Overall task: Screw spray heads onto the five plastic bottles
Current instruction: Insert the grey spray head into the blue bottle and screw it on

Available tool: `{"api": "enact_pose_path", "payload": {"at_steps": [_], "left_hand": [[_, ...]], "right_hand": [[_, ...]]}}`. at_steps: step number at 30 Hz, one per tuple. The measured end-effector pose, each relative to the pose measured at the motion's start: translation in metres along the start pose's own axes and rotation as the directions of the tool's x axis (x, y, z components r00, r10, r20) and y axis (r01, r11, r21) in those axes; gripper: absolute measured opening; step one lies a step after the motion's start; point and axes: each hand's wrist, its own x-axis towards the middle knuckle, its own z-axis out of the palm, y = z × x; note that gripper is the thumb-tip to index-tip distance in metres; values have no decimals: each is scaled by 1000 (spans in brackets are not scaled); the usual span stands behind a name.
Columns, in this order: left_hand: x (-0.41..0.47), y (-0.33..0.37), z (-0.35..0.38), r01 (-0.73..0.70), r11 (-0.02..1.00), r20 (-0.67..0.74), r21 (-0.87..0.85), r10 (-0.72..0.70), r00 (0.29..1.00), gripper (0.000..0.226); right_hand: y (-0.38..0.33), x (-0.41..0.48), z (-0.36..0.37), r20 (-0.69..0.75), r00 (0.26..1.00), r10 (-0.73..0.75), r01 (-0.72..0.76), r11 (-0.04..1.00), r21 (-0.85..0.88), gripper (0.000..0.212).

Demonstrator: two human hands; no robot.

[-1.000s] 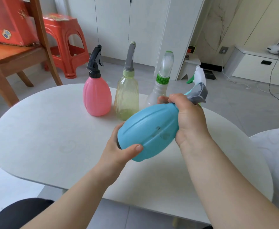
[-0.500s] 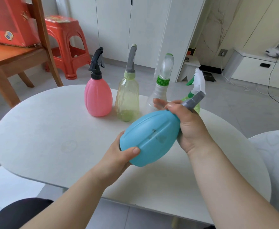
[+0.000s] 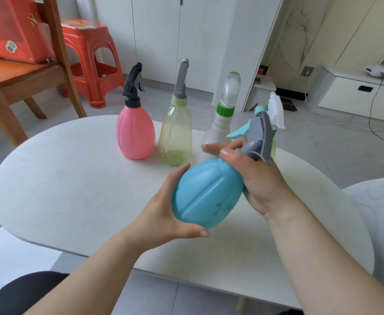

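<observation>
1. the fifth bottle is almost wholly hidden behind the grey spray head and the right hand
2. that hand covers the blue bottle neck
3. red box cut off at the left edge

White oval table under pink bottle, yellow-green bottle, clear bottle.

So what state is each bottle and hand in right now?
Blue bottle: tilted, held off the table, grey spray head on.
Pink bottle: upright, black head on.
Yellow-green bottle: upright, grey head on.
Clear bottle: upright, capped.
Left hand: cupping the blue bottle's base.
Right hand: gripping its neck.
</observation>
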Motion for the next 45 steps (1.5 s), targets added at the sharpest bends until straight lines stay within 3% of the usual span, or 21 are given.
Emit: {"api": "enact_pose_path", "payload": {"at_steps": [3, 6, 14, 17, 22, 25, 27, 29, 32, 34, 40, 45], "left_hand": [[0, 2, 8, 4, 1000, -57, 26, -3, 998, 83], [1, -1, 13, 17, 998, -110, 55, -10, 994, 73], [4, -10, 25, 3, 999, -107, 40, 2, 994, 71], [7, -13, 24, 6, 1000, -105, -20, -8, 994, 73], [8, -15, 21, -1, 1000, -77, -28, -1, 997, 81], [5, -14, 21, 16, 1000, -27, -7, -16, 1000, 105], [5, -13, 21, 47, 995, -39, 83, -44, 998, 105], [6, -16, 22, 65, 956, -63, 287, -49, 997, 94], [12, -29, 24, 99, 787, -93, 609, -53, 994, 75], [15, -37, 28, 108, 684, -89, 722, -63, 994, 62], [17, -43, 34, 119, 629, -96, 768, -69, 993, 61], [19, -42, 35, 129, 614, -103, 779, -78, 992, 58]], "right_hand": [[7, -4, 14, 55, 998, -27, 38, 977, -209, 19], [15, -6, 25, 13, 996, -83, 82, 933, -350, 27], [29, -10, 28, -281, 945, -166, 53, 927, -370, 27], [27, -6, 25, -256, 960, -118, 14, 927, -375, 14], [27, -15, 21, -235, 964, -128, 15, 903, -430, 21], [20, -17, 14, -228, 963, -146, 20, 878, -478, 20], [12, -16, 5, -251, 952, -173, 26, 866, -499, 20], [3, -16, -12, -310, 924, -223, 26, 847, -531, 20], [-14, -18, -50, -436, 852, -292, -13, 819, -574, 19], [-22, -22, -78, -514, 793, -327, -69, 790, -609, 15], [-16, -8, -137, -676, 659, -330, -226, 770, -597, 19], [-3, 17, -154, -719, 613, -327, -282, 759, -586, 30]]}}
